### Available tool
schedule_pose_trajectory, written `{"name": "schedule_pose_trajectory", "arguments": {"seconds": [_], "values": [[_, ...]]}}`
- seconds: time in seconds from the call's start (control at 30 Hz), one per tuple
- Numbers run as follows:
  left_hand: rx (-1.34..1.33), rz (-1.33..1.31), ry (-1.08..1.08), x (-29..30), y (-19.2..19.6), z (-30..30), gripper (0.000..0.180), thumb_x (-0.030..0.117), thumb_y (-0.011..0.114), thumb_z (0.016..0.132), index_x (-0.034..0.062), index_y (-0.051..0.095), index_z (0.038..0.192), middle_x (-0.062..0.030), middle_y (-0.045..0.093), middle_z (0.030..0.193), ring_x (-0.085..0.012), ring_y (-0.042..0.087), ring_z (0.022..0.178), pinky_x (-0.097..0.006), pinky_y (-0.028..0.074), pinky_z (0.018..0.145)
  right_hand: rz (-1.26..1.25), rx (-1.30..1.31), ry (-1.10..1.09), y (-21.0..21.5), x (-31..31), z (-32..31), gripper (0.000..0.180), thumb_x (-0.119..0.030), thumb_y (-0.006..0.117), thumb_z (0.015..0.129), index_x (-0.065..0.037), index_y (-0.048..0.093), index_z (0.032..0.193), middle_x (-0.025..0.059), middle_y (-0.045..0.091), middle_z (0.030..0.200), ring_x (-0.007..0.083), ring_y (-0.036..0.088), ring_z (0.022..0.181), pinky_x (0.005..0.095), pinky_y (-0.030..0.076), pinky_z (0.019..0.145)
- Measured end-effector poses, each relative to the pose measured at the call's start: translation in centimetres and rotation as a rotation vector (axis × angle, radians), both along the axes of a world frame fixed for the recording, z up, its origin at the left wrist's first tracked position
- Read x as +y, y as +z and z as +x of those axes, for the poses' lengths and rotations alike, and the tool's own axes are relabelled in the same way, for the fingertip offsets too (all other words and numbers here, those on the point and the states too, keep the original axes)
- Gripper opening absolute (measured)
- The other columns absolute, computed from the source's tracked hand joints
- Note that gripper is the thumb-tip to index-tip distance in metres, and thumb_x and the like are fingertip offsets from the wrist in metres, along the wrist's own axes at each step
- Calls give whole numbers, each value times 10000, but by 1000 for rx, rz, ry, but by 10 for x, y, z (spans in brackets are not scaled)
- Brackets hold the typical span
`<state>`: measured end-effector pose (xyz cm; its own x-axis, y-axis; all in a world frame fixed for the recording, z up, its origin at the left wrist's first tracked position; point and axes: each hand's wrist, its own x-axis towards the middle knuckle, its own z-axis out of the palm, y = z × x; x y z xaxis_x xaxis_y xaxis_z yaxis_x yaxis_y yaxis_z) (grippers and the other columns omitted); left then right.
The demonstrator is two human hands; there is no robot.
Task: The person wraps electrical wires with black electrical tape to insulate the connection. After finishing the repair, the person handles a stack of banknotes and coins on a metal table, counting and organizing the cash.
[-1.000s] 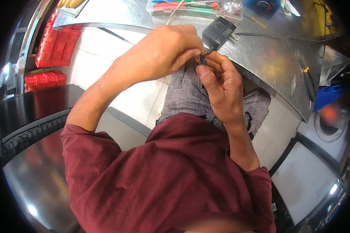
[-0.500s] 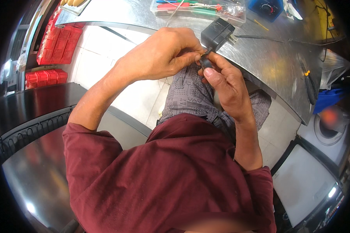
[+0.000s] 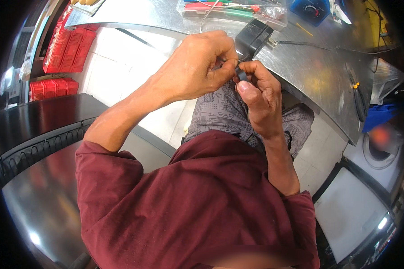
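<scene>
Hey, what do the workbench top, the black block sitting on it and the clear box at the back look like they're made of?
The workbench top looks like bare sheet metal, probably steel: grey, glossy, with blurred reflections. The black block seems to be matte moulded plastic, with dull flat faces. The clear box looks like transparent plastic, since the coloured tools inside show through.

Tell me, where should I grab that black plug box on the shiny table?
Probably around the two long flat sides of the black plug box, reaching down from above. It lies on the metal table near the edge, its metal prongs stick out on the right, and its cord runs off that way, so keep off that end.
</scene>
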<state>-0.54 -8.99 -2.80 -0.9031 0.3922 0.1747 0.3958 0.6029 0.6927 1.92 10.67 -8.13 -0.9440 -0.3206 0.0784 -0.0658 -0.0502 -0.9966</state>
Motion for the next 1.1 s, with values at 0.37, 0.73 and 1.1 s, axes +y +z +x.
{"name": "schedule_pose_trajectory", "arguments": {"seconds": [0.37, 0.73, 1.1], "values": [[-71, -20, 72, 0, 2, -4, 68, 75, 720, 918, 14, 694, 931, -62, 675, 807, -134, 593, 695, -292, 464, 604, -166, -127, 11, 2, 4, 5, 379, -245, 630, 962, 51, 649, 1198, 33, 649, 912, 68, 552, 787, 240, 461, 711], [-5, 51, 106, -9, 0, 6, 97, 42, 769, 925, -10, 715, 988, -88, 727, 868, -158, 697, 776, -303, 566, 712, 22, 202, -99, 44, 16, 0, 283, -212, 526, 1102, 35, 646, 1172, 114, 709, 1011, 170, 727, 903, 296, 599, 801], [399, -78, 62, -8, -2, 11, 161, 26, 806, 853, 47, 741, 999, -69, 674, 874, -206, 681, 745, -320, 563, 664, 749, 35, 54, 129, -34, -83, 464, -312, 639, 948, 97, 640, 727, 214, 605, 603, 308, 559, 518, 435, 477, 568]]}}
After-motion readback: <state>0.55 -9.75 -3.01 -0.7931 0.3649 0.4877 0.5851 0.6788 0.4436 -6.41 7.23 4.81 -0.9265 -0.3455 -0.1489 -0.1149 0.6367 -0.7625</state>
